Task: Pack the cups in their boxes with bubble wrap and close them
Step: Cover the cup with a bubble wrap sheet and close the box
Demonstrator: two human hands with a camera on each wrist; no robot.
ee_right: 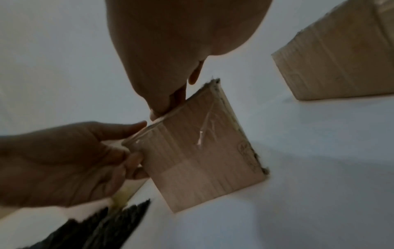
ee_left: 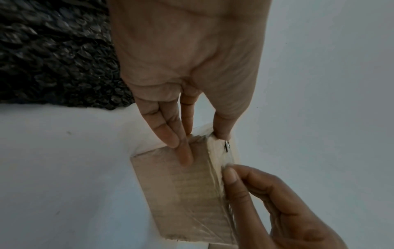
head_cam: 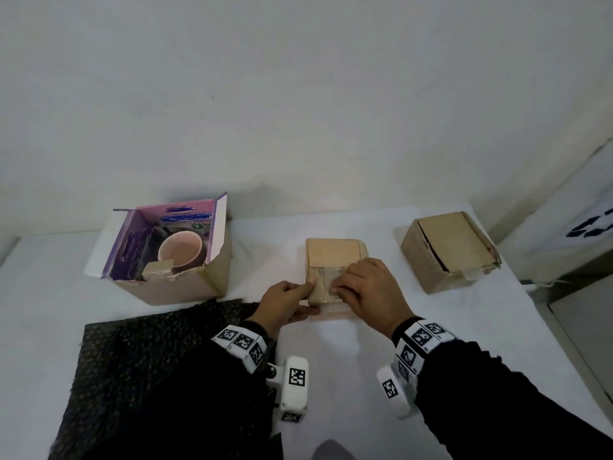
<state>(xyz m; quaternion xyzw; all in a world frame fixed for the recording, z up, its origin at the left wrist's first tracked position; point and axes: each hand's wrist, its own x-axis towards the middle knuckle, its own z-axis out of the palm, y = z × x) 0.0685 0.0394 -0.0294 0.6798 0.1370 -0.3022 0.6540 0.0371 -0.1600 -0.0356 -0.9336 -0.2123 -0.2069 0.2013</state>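
A small closed cardboard box [head_cam: 333,255] [ee_left: 187,193] [ee_right: 202,160] stands mid-table, with clear tape over its near flap. My left hand [head_cam: 310,298] [ee_left: 202,141] [ee_right: 136,139] pinches its near left corner, fingers on the side and thumb on top beside a staple. My right hand [head_cam: 345,288] [ee_left: 232,175] [ee_right: 168,107] has curled fingers on the taped near top edge and pinches it. A pink cup [head_cam: 180,249] sits in an open purple-lined box [head_cam: 219,273] at the left. Black bubble wrap [head_cam: 149,360] [ee_left: 53,59] lies flat at the near left.
A second closed cardboard box [head_cam: 447,250] [ee_right: 341,59] stands at the right, close to the table's right edge [head_cam: 530,310]. A small cardboard piece [head_cam: 157,268] sits inside the open box beside the cup. A white wall rises right behind the table.
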